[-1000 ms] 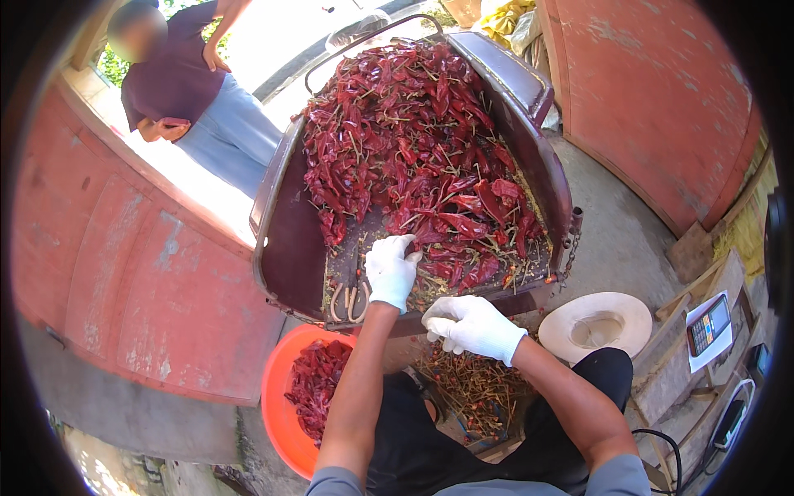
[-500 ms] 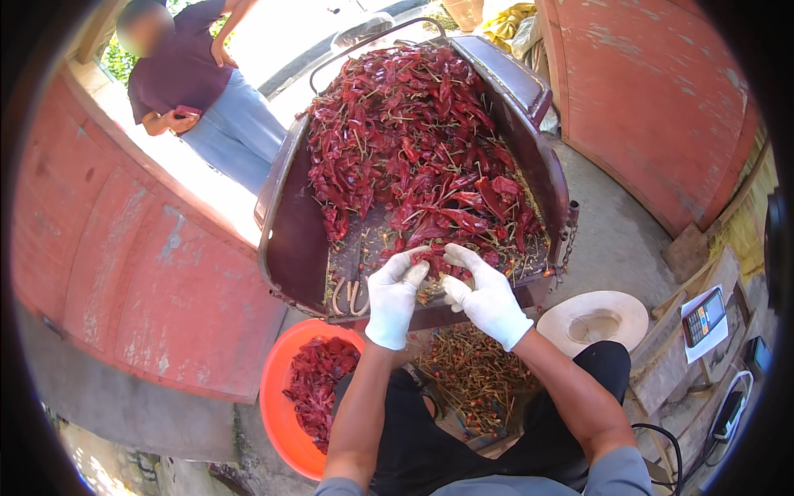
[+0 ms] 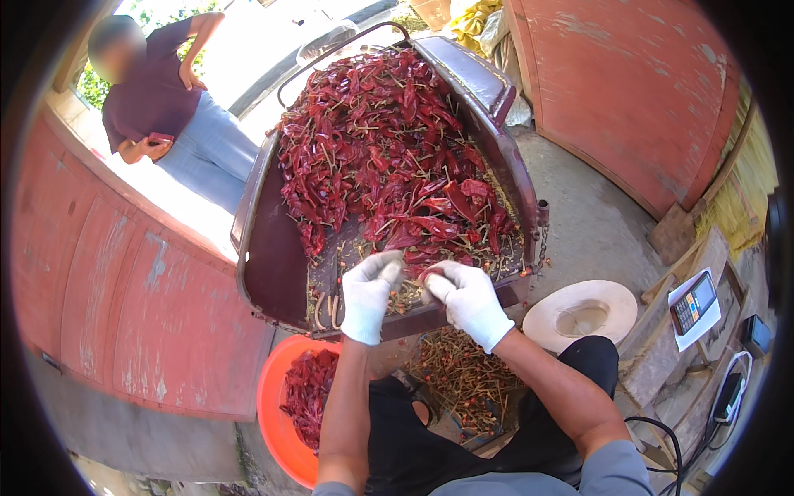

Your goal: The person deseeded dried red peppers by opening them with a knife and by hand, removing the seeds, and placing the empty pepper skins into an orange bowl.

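A heap of dried red chili peppers (image 3: 372, 140) fills most of a dark metal cart bed (image 3: 269, 269). Both my hands wear white gloves and hover over the near edge of the bed, a small gap between them. The fingers of my left hand (image 3: 367, 296) are bent together; what they hold, if anything, is hidden and slightly blurred. My right hand (image 3: 469, 301) pinches a red chili pepper, only a bit of it visible at the fingertips. Below the hands lies a pile of stems (image 3: 467, 376). An orange basin (image 3: 273, 397) with red chili pieces (image 3: 310, 388) stands beside my left forearm.
A straw hat (image 3: 542, 318) lies right of the stems. Farther right, a calculator-like device (image 3: 693, 304) rests on white paper over wooden boards, near cables. A chain (image 3: 542, 248) hangs off the cart's right corner. Another person (image 3: 153, 99) stands at the far left by a red metal door (image 3: 107, 281).
My hands have drawn apart slightly, and the red chili seen between them now shows only at my right fingertips. The whole view has shifted, moving the cart left in the picture.
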{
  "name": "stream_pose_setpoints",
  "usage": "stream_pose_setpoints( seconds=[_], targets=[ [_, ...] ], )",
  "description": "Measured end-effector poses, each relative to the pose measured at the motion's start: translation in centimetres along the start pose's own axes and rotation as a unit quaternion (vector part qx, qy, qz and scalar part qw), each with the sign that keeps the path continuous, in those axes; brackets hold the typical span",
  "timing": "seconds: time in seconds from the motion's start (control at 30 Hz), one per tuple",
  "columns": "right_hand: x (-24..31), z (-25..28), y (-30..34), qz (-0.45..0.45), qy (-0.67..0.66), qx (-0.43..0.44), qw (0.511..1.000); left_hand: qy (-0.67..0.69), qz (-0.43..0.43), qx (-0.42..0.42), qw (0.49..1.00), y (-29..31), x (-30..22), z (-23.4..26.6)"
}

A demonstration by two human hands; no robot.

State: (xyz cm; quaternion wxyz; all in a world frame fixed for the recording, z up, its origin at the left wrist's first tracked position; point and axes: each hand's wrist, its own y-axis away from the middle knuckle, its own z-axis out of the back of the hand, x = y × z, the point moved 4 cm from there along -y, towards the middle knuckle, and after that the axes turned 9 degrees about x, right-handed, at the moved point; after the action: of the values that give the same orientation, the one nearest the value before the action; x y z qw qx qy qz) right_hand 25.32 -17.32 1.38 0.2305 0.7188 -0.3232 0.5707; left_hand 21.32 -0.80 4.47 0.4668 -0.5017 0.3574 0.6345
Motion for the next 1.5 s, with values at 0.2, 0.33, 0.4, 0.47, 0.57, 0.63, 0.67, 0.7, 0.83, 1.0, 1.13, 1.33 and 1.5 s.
stream_pose_setpoints(
  seconds=[0.2,0.33,0.4,0.47,0.57,0.63,0.67,0.7,0.83,1.0,1.13,1.33,1.5],
  targets=[
    [1.2,-1.9,0.4,-0.069,0.012,0.178,0.981,-0.436,-0.274,0.055,0.856,-7.2,2.0,-4.1],
    [0.5,-1.3,0.4,-0.105,0.005,0.164,0.981,-0.581,-0.206,0.085,0.783,-8.9,2.7,-7.2],
    [0.8,-1.6,0.2,-0.121,0.022,0.151,0.981,-0.599,-0.188,0.081,0.774,-9.6,3.8,-6.4],
    [0.3,-0.8,-0.4,-0.106,0.091,0.110,0.984,-0.575,-0.201,0.052,0.792,-9.4,3.5,-5.8],
    [-0.1,0.9,-0.8,-0.026,0.155,0.032,0.987,-0.508,-0.227,-0.013,0.831,-8.0,0.7,-5.0],
    [1.0,-0.1,-0.5,-0.088,0.090,0.026,0.992,-0.493,-0.202,-0.042,0.845,-7.2,1.3,-2.5],
    [1.3,-0.1,-0.2,-0.094,0.090,0.027,0.991,-0.474,-0.162,-0.050,0.864,-6.8,1.5,-1.9],
    [1.2,-0.2,-0.4,-0.081,0.086,0.028,0.993,-0.434,-0.187,-0.081,0.878,-6.2,1.2,-1.0],
    [-0.4,1.0,-0.8,-0.003,0.149,-0.015,0.989,-0.288,-0.099,-0.066,0.950,-3.1,1.0,0.2],
    [-2.0,0.6,-1.2,0.051,0.135,-0.047,0.988,-0.100,-0.060,0.034,0.993,1.2,0.1,-1.9],
    [-2.6,-0.2,-1.0,-0.001,0.002,-0.040,0.999,-0.073,-0.069,0.037,0.994,2.1,0.9,-2.4],
    [-1.8,-0.2,-0.6,0.021,0.088,-0.063,0.994,-0.151,-0.090,0.043,0.984,2.9,1.6,-3.3],
    [-1.3,0.6,-0.5,0.033,0.183,-0.112,0.976,-0.102,-0.061,0.070,0.990,3.2,1.8,-3.8]
  ],
)
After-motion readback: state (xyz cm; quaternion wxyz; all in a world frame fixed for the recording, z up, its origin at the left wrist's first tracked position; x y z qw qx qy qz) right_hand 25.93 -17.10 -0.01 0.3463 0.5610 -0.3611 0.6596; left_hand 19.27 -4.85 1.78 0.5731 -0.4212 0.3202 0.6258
